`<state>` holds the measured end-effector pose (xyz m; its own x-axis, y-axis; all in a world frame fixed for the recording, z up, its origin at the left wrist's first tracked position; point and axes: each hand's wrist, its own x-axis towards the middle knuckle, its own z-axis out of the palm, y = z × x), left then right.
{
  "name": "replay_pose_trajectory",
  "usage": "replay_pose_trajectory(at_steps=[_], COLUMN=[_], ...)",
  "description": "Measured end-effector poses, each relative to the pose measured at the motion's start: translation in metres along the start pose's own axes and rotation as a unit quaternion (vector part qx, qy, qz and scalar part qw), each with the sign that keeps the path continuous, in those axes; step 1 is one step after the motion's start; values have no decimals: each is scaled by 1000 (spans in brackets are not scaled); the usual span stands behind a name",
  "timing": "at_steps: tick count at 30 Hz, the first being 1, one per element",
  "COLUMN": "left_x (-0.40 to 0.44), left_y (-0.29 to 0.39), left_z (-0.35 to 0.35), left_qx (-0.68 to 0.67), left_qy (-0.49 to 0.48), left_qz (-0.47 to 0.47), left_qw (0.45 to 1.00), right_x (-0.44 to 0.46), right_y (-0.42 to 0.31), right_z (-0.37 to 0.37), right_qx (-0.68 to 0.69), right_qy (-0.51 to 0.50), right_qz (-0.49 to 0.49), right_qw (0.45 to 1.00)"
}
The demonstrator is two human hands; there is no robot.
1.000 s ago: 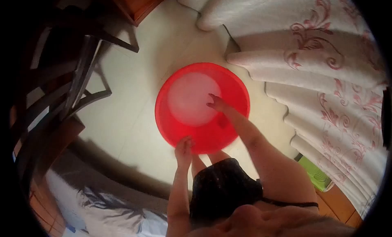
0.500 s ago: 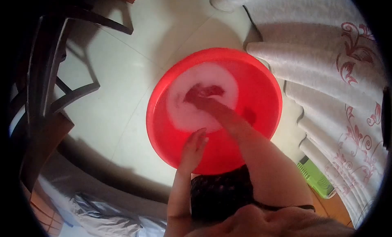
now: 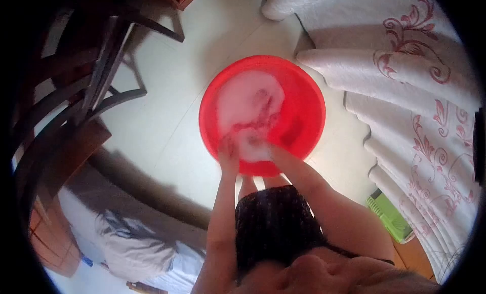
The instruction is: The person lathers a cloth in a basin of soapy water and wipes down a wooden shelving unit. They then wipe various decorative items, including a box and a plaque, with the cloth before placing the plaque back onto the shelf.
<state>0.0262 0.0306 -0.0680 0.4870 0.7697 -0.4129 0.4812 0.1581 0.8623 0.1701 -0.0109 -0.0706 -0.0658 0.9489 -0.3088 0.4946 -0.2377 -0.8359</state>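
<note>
A round red plastic basin [image 3: 313,112] stands on the floor, with white foam [image 3: 243,94] covering much of its left and middle. Dark reddish gaps break the foam. At the near side of the basin, my left hand [image 3: 229,148] dips into the suds just inside the rim. Close beside it on the right is my right hand [image 3: 255,144], partly covered by foam. Motion blur and suds hide the fingers of both hands, and anything between them cannot be made out.
On the right hangs a pale curtain [image 3: 354,74] with a red floral pattern. A green box-like object [image 3: 390,215] lies by its lower edge. Dark wooden furniture [image 3: 119,99] stands at left. Crumpled cloth [image 3: 136,248] lies on a surface at lower left.
My left hand has gone from open above the near part of the basin into the foam. My right hand has drawn back toward me, beside it. The foam has spread and broken up.
</note>
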Motion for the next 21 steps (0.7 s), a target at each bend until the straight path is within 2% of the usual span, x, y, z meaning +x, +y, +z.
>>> replay_pose_trajectory(at_steps=[1,3,4,5,6,7,9,10,12,13,15,16,17,19,20,21], left_x=[-4,-8,-12,-19,-27,-36,-52,-60,-77,-80,-85,-85,-88,-98,-105,-110], left_y=[11,62,83,104,123,138,158,162,173,184,208,219,230,248,258,265], left_z=[-5,-14,-17,-15,-15,-17,-15,-13,-6,-8,-9,-8,-5,8,16,23], left_qx=[4,-144,-140,-347,-536,-535,-635,-634,-547,-501,-386,-306,-215,21,139,240], left_qy=[1,22,24,-14,-53,-55,-109,-112,-168,-186,-194,-186,-172,-132,-112,-92], left_qz=[-4,-162,-160,-239,-301,-295,-371,-363,-290,-252,-174,-133,-92,-18,6,16], left_qw=[1000,976,977,907,787,790,669,673,767,807,885,924,957,991,984,966], right_x=[-4,-23,-32,-41,-51,-59,-69,-77,-97,-104,-119,-129,-138,-140,-142,-136], right_y=[-26,-78,-104,-127,-151,-173,-209,-232,-252,-236,-246,-257,-267,-241,-235,-236], right_z=[-13,-42,-55,-68,-80,-90,-106,-124,-133,-115,-119,-131,-141,-123,-124,-132], right_qx=[-26,-82,-102,-125,-136,-145,-149,-142,-139,-24,91,-73,-236,-247,21,48], right_qy=[23,73,98,123,145,171,214,218,228,275,320,276,222,182,248,255], right_qz=[-34,-79,-91,-96,-83,-66,3,9,7,17,19,-15,-45,26,46,54], right_qw=[999,991,986,980,976,972,965,965,964,961,943,958,945,951,967,964])
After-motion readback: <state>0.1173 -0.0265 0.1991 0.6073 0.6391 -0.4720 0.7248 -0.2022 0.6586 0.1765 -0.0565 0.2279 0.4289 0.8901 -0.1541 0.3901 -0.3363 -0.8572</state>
